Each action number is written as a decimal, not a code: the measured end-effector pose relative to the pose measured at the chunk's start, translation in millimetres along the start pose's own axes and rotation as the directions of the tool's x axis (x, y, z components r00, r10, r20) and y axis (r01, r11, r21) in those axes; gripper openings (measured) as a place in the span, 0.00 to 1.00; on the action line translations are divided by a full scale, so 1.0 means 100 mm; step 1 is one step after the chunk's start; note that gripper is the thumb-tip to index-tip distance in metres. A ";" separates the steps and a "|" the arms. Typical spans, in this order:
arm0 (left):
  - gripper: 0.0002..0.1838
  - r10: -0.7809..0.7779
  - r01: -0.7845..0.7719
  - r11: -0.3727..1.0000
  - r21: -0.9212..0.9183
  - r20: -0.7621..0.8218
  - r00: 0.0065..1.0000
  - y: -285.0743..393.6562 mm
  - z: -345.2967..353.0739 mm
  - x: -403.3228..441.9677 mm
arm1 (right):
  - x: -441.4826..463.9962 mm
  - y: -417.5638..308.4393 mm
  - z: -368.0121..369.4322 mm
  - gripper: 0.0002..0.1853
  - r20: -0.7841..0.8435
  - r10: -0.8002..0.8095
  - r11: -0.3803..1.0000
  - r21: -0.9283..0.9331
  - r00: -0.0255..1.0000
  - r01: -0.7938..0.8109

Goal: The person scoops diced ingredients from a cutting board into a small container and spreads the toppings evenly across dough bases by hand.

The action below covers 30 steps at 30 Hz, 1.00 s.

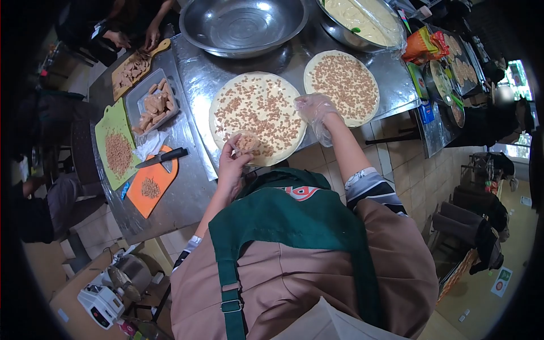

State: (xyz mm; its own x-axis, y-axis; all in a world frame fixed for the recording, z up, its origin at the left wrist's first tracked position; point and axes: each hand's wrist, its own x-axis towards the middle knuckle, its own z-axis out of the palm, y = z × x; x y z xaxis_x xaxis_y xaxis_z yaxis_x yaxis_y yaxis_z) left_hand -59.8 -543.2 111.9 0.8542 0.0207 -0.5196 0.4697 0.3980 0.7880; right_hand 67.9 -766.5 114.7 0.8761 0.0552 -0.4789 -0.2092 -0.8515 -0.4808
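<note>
My left hand (231, 173) is closed around a small clear cup (245, 141) of chopped sausage bits, over the near edge of a round dough base (258, 90). That base is coated in pale cream and scattered with sausage bits, with bare patches at places. My right hand (317, 110), in a clear plastic glove, is over the same base's right edge, its fingers drawn together. Whatever they hold is hidden. Beside it to the right lies a second round base (341, 79), more densely covered with bits.
A steel bowl (243, 25) and a bowl of pale cream (362, 25) stand behind. At left are a sausage tub (131, 105), a green board (106, 131), an orange board (148, 199) and a knife (164, 157). Another person's hands (136, 38) work at a wooden board (160, 49).
</note>
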 end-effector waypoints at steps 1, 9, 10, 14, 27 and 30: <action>0.31 0.017 -0.017 0.999 0.029 0.014 1.000 -0.03 0.02 0.03 | 0.00 -0.01 -0.01 0.15 0.002 -0.006 1.000 0.000 1.000 0.006; 0.27 0.438 -0.433 0.704 0.563 0.136 0.889 -0.04 0.41 0.24 | -0.20 -0.08 0.61 0.15 0.198 -0.108 0.159 0.971 0.974 -0.180; 0.27 0.597 -0.575 0.358 0.736 0.293 0.747 0.01 0.47 0.24 | -0.26 -0.10 0.65 0.15 0.200 -0.110 0.161 0.970 0.974 -0.181; 0.23 0.617 -0.629 -0.008 0.777 0.499 0.608 -0.02 0.55 0.35 | -0.33 -0.19 0.68 0.14 0.405 -0.278 -0.207 0.860 0.871 -0.466; 0.30 0.089 -0.102 0.987 0.123 0.105 0.990 -0.14 0.24 0.47 | -0.11 0.11 0.13 0.13 0.356 -0.236 -0.167 0.902 0.904 -0.398; 0.31 0.053 -0.054 0.999 0.004 0.039 0.998 -0.09 0.14 0.35 | 0.21 0.15 0.09 0.17 0.263 0.000 0.261 0.931 0.965 -0.254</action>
State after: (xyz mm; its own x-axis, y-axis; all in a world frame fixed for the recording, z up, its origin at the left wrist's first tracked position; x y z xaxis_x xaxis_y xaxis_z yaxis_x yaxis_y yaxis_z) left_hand -31.2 -559.3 91.5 0.8861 0.0058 -0.4634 0.4242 0.3924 0.8161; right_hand 79.0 -773.3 91.0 0.7310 0.1901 -0.6553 -0.6816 0.2496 -0.6879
